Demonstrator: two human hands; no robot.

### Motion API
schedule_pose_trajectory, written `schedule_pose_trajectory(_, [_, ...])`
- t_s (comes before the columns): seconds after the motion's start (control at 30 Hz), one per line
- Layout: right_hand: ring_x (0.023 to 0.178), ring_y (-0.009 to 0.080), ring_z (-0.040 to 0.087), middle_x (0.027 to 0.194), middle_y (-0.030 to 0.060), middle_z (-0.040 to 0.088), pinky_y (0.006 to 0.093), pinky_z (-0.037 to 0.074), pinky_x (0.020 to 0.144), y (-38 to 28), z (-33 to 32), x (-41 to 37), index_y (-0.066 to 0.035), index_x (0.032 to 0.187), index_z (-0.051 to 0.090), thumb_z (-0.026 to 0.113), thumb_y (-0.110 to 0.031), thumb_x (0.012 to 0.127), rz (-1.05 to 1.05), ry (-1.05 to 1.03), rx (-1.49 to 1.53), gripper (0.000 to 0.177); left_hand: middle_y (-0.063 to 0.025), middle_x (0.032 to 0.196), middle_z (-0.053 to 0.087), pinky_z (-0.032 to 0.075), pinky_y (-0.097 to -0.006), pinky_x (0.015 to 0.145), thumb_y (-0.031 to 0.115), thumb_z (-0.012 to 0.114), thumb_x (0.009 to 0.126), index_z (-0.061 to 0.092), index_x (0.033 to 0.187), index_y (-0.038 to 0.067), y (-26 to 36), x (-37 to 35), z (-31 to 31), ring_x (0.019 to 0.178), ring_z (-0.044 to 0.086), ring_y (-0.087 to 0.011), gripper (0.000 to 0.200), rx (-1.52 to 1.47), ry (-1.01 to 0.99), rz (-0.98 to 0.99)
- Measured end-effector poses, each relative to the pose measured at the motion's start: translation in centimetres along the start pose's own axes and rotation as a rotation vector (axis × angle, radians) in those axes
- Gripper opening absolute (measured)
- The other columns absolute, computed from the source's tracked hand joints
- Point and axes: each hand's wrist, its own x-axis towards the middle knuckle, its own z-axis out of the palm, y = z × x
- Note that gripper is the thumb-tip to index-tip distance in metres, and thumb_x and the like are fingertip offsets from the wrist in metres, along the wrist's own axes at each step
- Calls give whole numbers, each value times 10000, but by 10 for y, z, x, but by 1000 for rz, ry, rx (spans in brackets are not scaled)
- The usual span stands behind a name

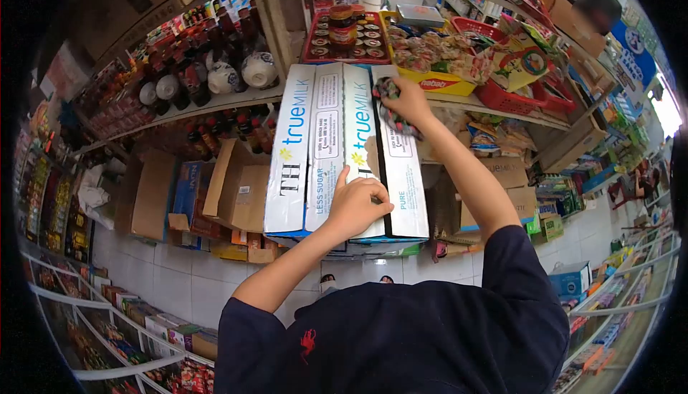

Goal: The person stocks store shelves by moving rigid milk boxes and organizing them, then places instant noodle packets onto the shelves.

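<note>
Two long white TH true MILK cartons (292, 136) lie side by side in front of me, with a dark gap between flaps on the right one. My left hand (360, 205) presses on the near part of the cartons, its fingers curled at a flap edge by a torn brown patch. At the far right corner, my right hand (410, 101) is closed round a bunched dark patterned cloth (390, 116), which touches the carton top. The fingertips under the cloth are hidden.
Behind the cartons stands a red tray of jars (344, 34). Right of it are a yellow box of packets (437, 57) and a red basket (505, 100). Bottles and bowls (258, 71) line the left shelf; an open cardboard box (240, 179) sits below. Another person (588, 28) is at upper right.
</note>
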Motion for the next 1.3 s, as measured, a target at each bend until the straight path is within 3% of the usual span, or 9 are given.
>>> schedule_pose_trajectory(0.63, [821,269,527,857,108,533,339,430,713,-145,-107,-186,-70,885,569,685,-112,590,-135,-415,206,320,16,744,591,103,-454,1031,220,602,726,601,642,100,0,-2,2,843,549,-166,146,-74,102,64])
schedule_pose_trajectory(0.77, [916,194,500,1026,95,473,294,379,826,-149,-95,-185,-45,1080,459,629,-156,711,239,5,585,421,-92,1051,537,210,-379,1006,331,551,775,608,969,70,7,-20,-7,1082,445,-229,329,-545,239,220])
schedule_pose_trajectory(0.8, [961,201,480,1076,100,439,303,361,861,-153,-88,-183,-49,1152,397,623,-184,724,252,7,736,502,-155,1202,415,234,-357,998,429,521,777,444,1203,33,12,-27,-7,1173,353,-277,587,-440,177,311])
schedule_pose_trajectory(0.87, [1142,248,366,1218,141,338,337,256,981,-178,-80,-176,-47,1310,216,581,-319,761,306,-130,964,713,-162,1231,364,239,-365,1001,308,639,725,290,1285,20,19,-41,14,1183,334,-280,720,-663,175,249])
schedule_pose_trajectory(0.93, [1237,267,258,1282,174,291,348,179,1023,-174,-65,-173,-40,1335,201,516,-423,781,120,-249,828,744,-149,1201,379,306,-340,961,109,696,681,308,1244,15,17,-49,19,1128,390,-241,690,-547,400,106])
schedule_pose_trajectory(0.97, [1250,271,240,1299,183,275,348,164,1029,-176,-63,-169,-40,1337,206,497,-442,786,101,-331,869,741,-127,1139,439,355,-310,916,64,658,711,350,1197,13,15,-54,14,1051,451,-194,577,-809,378,-39])
schedule_pose_trajectory(1.03, [1182,285,330,1217,176,358,354,234,994,-179,-69,-165,-17,1284,310,560,-380,768,176,-348,854,678,-93,1074,490,378,-284,885,13,629,730,376,1170,14,15,-55,-7,997,485,-161,507,-828,427,-48])
schedule_pose_trajectory(1.13, [1110,327,383,1156,190,414,384,294,952,-163,-74,-158,-29,1223,388,655,-317,707,-34,-167,275,649,-70,1066,493,366,-279,891,10,634,723,419,1150,4,6,-64,-30,996,475,-145,478,-805,701,-18])
schedule_pose_trajectory(1.3, [1183,331,336,1207,182,438,426,234,1009,-160,-65,-164,-48,1246,384,673,-367,671,28,-383,-22,718,-63,1043,500,362,-283,888,-40,638,674,452,1128,14,-6,-82,-84,957,488,-145,493,-774,1105,65])
